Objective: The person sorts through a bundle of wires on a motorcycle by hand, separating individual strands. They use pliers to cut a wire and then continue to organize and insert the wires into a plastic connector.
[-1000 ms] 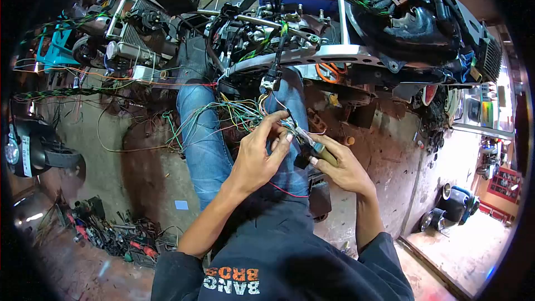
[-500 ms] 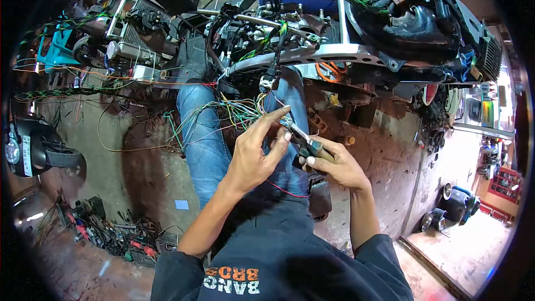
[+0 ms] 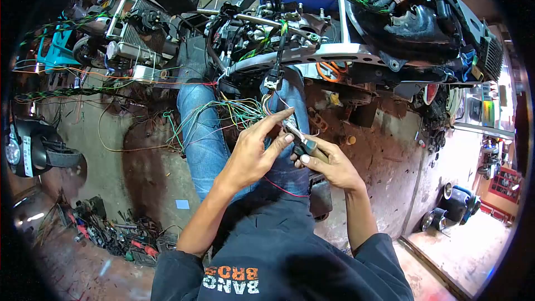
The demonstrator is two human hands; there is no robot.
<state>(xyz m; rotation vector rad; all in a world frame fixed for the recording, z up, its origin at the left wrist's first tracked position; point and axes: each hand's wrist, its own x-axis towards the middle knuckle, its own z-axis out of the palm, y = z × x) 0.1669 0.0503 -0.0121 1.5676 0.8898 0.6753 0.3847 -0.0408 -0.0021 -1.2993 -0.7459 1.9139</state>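
Note:
My right hand [image 3: 330, 165] is closed round the handles of a pair of pliers [image 3: 302, 140], whose jaws point up and left toward my other hand. My left hand [image 3: 253, 153] has its thumb and fingers pinched at the jaws, on a thin wire whose end is hidden by the fingers. Loose coloured wires [image 3: 237, 112], green, white and yellow among them, spread over my knees and run up to the left hand. Just above hangs a connector [image 3: 271, 82] on a dark taped harness.
A silver motorcycle frame [image 3: 312, 54] spans the space ahead, with an engine behind it. A radiator [image 3: 139, 25] sits at the upper left. Tools and parts lie in a pile [image 3: 120, 237] on the floor at lower left. A wheeled black part [image 3: 47, 150] stands at far left.
Both hands and the pliers have shifted slightly, the left one a little to the right and the right one a little to the left. The hanging connector has swung slightly.

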